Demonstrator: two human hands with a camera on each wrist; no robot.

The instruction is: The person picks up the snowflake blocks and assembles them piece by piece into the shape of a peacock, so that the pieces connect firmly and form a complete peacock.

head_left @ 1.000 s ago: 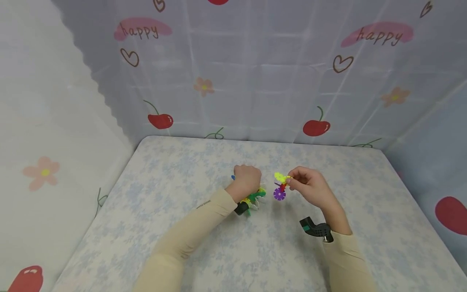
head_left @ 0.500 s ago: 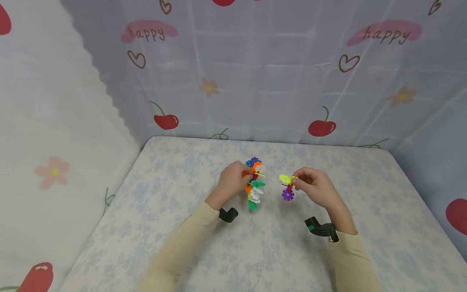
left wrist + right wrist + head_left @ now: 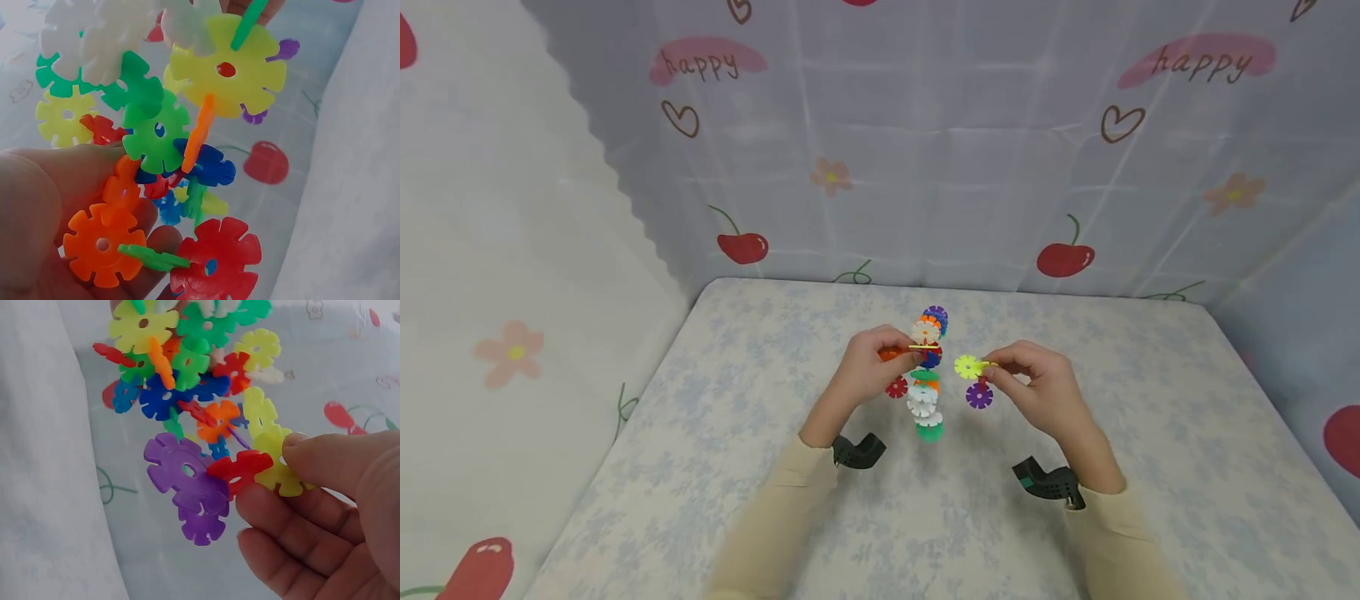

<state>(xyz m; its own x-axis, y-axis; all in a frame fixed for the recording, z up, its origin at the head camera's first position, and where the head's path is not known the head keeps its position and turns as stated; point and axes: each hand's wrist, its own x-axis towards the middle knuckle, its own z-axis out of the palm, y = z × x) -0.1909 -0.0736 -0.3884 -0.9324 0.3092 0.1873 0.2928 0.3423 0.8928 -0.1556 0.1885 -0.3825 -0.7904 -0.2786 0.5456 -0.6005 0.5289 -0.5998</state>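
My left hand (image 3: 868, 362) pinches a long chain of interlocking notched discs (image 3: 922, 402) by its orange part. White, green, orange and blue discs run down the chain in the head view. An orange disc (image 3: 84, 250) and a red disc (image 3: 225, 247) stick out near the left fingers. Facing it, my right hand (image 3: 1037, 383) holds a smaller cluster, a yellow disc (image 3: 269, 447) between thumb and fingers. A red disc (image 3: 250, 464) joins that yellow one to several purple discs (image 3: 169, 469). A narrow gap separates the two assemblies in the head view.
Both hands are over a table (image 3: 760, 333) with a pale blue floral cover. A patterned curtain (image 3: 925, 208) stands behind its far edge, and more sheeting hangs at both sides. Black wrist mounts (image 3: 859, 452) project beneath the hands.
My left hand has turned and shifted left, bringing the long disc chain into view, now more upright. The right hand keeps its grip on the small cluster, which has turned slightly.
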